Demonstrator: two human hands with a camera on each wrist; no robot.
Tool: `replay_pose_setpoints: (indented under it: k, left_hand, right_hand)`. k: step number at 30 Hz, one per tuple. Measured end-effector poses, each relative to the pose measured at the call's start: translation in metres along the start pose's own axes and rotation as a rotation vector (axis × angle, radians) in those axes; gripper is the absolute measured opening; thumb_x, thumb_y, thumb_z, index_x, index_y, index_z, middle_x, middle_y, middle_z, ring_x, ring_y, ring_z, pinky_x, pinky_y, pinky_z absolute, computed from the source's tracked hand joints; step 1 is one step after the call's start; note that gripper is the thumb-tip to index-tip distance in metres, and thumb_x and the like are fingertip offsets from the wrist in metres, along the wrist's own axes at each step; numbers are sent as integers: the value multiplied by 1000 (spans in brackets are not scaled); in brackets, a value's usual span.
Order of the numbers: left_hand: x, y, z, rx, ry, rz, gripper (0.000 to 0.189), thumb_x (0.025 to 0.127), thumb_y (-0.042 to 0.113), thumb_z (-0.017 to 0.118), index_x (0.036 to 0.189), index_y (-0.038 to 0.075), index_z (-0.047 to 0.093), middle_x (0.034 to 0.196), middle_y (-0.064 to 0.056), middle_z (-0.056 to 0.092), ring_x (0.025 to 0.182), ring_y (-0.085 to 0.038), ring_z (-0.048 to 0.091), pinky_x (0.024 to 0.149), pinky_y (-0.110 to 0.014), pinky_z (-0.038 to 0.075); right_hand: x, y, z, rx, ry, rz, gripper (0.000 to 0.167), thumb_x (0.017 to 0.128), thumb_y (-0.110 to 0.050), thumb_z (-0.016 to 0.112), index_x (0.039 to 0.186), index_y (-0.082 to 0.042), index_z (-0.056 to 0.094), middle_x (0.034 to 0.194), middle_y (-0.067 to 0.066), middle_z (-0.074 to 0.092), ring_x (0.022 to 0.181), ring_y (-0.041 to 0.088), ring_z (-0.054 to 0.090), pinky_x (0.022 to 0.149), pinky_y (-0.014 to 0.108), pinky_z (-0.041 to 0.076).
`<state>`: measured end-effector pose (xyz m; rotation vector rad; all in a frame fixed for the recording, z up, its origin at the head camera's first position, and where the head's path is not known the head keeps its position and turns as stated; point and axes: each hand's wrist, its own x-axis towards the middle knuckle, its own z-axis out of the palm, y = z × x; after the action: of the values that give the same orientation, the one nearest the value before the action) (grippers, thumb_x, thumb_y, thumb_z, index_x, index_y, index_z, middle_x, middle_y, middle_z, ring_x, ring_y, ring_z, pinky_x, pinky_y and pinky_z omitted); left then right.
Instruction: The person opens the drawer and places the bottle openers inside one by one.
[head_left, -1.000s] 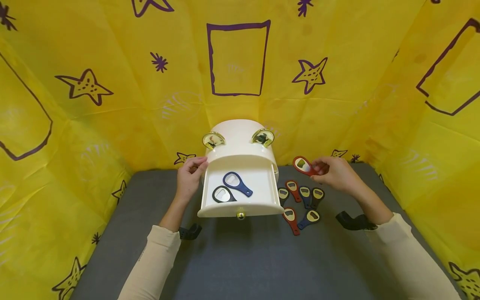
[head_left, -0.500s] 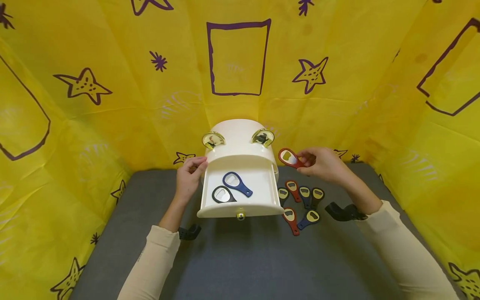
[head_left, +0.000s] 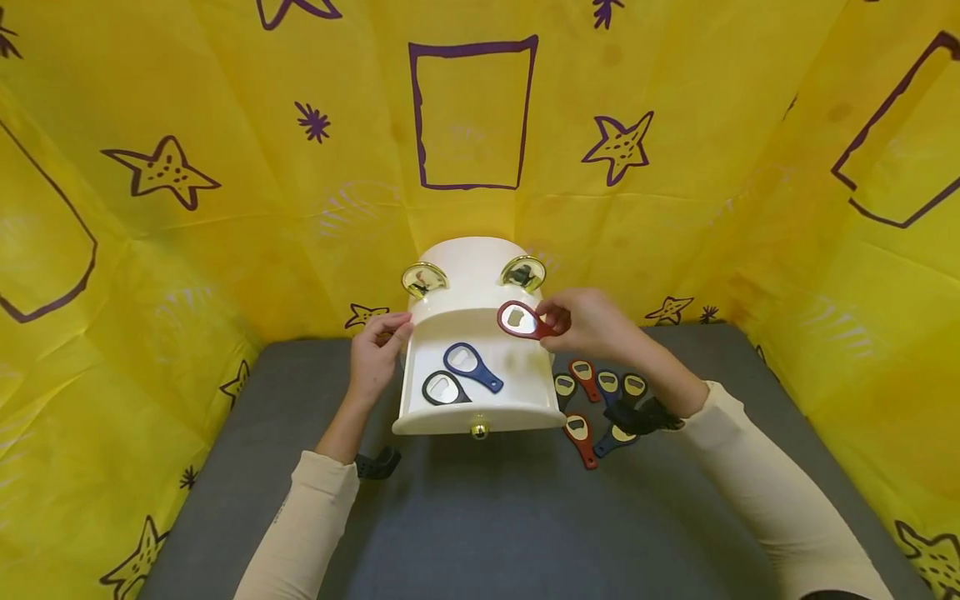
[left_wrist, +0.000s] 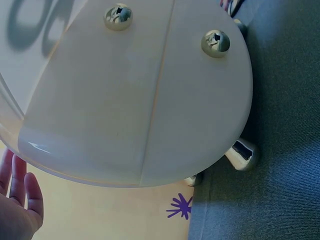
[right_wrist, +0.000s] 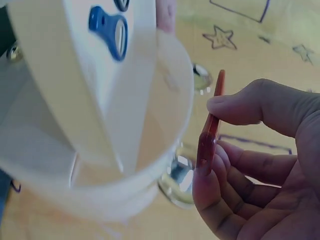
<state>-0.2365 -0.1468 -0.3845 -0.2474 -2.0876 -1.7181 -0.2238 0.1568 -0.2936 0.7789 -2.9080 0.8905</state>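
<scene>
A white cabinet with gold round eyes has its upper drawer pulled out. In it lie a blue bottle opener and a black bottle opener, heads to the left. My right hand pinches a red bottle opener by its handle, over the drawer's right back part; the right wrist view shows thumb and fingers on either side of the opener. My left hand touches the cabinet's left front edge with fairly straight fingers, seen at the lower left of the left wrist view.
Several red, blue and dark bottle openers lie on the grey table right of the drawer, partly under my right wrist's black camera mount. A yellow patterned cloth encloses the back and sides. A lower drawer is pushed in.
My right hand has carried the red bottle opener leftward from above the openers on the table to over the drawer. My left hand has stayed at the cabinet's edge.
</scene>
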Motion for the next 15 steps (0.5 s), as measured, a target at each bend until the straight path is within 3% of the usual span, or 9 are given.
replay_pose_setpoints:
  k: [9,15]
  left_hand:
    - [1,1,0,4,8,6,24,88,1,68,106,-16,67,113,-31,61,89,6,54,72,-12,46]
    - [-1,1,0,-8,7,4,24,88,1,69,105,-16,66,112,-31,61,89,6,54,71,-10,46]
  right_hand:
    - [16,-20,24,-87,-44,-16,31,74,-11,76,103,1,71,81,7,69,75,19,58,68,27,47]
    - [18,-27,41,-181,-1,6,21,77,-11,73,96,-2,70,77,7,62,74,21,52,63,27,39]
